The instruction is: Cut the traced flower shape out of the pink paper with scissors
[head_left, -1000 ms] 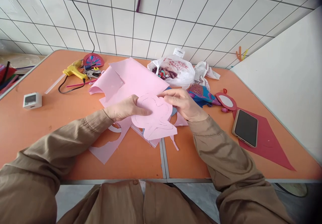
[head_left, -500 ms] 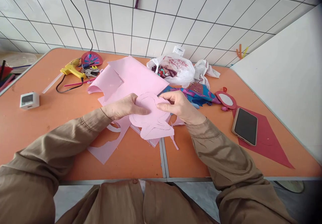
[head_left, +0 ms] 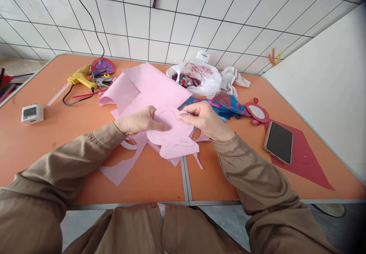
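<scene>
The one view looks from the person's head, forward and down, past the shirt (head_left: pixel 137 227) and onto the bench (head_left: pixel 210 185). It stands close, yet wide enough to take in both sleeves (head_left: pixel 71 166) at the sides, the fingers (head_left: pixel 161 126) near mid-frame, the tiled wall (head_left: pixel 162 21) on top and some floor (head_left: pixel 233 219) below.

Plastic bag (head_left: pixel 211 83) behind the paper cutout (head_left: pixel 177 136), glue gun (head_left: pixel 81 79) at left, phone (head_left: pixel 279 142) on a sheet (head_left: pixel 310 162) at right.
</scene>
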Motion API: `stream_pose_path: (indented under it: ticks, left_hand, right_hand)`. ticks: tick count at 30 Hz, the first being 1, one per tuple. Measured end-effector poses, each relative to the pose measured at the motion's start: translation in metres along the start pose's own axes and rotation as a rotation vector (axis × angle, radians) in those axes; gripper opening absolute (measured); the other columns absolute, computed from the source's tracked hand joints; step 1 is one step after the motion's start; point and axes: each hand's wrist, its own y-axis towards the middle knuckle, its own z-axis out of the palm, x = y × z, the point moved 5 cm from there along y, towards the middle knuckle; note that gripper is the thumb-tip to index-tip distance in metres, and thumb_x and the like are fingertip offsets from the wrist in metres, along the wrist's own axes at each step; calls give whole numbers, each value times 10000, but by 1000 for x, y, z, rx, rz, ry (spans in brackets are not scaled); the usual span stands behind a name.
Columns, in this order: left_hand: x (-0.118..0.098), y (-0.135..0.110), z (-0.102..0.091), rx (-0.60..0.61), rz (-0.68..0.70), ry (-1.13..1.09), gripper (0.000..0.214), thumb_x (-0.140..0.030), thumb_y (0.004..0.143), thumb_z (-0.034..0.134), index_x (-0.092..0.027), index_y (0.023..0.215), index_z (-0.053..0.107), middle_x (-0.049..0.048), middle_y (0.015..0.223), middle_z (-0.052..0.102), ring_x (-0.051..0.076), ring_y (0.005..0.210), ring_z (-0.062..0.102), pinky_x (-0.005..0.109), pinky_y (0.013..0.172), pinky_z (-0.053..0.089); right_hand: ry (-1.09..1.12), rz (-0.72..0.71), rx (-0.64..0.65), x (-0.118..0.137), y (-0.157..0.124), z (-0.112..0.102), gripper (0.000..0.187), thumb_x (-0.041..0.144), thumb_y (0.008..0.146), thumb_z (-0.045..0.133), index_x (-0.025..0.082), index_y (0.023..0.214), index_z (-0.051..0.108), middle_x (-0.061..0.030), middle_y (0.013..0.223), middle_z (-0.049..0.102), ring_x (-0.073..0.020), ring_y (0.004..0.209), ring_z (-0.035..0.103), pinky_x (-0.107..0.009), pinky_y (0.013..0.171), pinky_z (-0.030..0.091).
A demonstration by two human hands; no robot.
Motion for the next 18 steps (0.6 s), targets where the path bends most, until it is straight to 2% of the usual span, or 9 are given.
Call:
stream_pose_path:
  ticks: [6,10,15,18]
  left_hand:
    - [2,1,-1,-2,-3,19,225,-319,756,812,-110,836,786,64,780,762,194,715,695,308,684,554]
    - [3,2,-2,-2,-5,6,221,-315,731,832,-120,820,780,54,776,757,183,701,682,288,652,537]
    - [-2,0,-1,-15,4,63,193,-305,730,822,-124,731,756,33,681,708,158,620,631,268,579,499]
    - [-4,-1,-1,-32,-11,95,210,-309,743,809,-125,672,736,24,624,670,143,571,594,260,533,470]
  right_hand:
    - [-1,-4,-2,-3,1,0,497,432,786,684,202,515,336,53,567,236,-75,552,229,-291,546,130]
    - [2,7,-11,-5,0,0,469,433,775,694,190,509,394,52,552,267,-76,548,245,-285,537,143]
    - [28,33,-21,-5,0,-1,340,425,773,692,155,584,612,25,552,443,-97,556,354,-279,528,225]
    - [33,36,-40,-5,0,-1,295,410,756,693,152,614,671,5,574,527,-112,568,407,-279,531,273]
